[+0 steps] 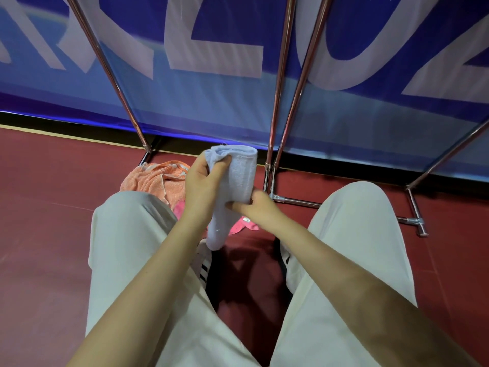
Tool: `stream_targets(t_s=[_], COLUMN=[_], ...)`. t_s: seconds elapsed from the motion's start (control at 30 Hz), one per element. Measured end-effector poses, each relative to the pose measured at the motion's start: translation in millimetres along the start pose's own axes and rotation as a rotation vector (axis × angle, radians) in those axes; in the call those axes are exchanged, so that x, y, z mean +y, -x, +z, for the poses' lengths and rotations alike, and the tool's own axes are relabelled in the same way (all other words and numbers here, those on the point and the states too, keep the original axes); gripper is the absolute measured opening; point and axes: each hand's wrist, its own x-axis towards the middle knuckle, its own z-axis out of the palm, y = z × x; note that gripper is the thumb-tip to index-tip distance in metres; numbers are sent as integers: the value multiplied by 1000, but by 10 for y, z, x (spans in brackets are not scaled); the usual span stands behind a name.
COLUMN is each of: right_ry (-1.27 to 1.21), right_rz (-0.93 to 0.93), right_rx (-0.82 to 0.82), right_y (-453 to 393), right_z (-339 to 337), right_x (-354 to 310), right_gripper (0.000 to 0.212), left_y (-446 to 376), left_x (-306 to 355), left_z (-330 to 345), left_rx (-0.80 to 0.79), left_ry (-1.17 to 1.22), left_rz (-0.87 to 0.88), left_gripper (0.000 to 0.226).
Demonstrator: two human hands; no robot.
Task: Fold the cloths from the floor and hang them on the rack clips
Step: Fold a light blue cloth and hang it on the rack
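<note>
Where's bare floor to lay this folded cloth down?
Bare red floor lies left of the orange cloth, and more between the knees. It is crowded ahead: the orange cloth and pink cloth sit under the pale blue cloth, with the rack base bars to the right.

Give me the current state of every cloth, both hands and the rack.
white cloth: folded over, held up off the floor by both hands
left hand: grips the cloth's upper part
right hand: pinches its lower edge
orange cloth: crumpled on the floor
pink cloth: on the floor, mostly hidden
rack: legs standing on the floor, clips out of view
</note>
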Motion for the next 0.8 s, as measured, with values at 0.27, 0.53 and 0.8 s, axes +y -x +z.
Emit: stream_targets(t_s=[0.27,0.53,0.8], right_ry=[42,3,262], right_rz=[29,-185,-402], right_rx=[-5,47,96], right_y=[-211,-627,-1156], right_z=[234,90,-78], right_x=[-30,-1285,-3222], right_gripper=[26,25,5], left_y=[-364,-1217,-2024], left_x=[334,1343,2686], left_z=[-230,-479,-934], left_rx=[172,213,280], left_ry=[83,69,83], left_rz=[7,146,299], left_gripper=[12,11,18])
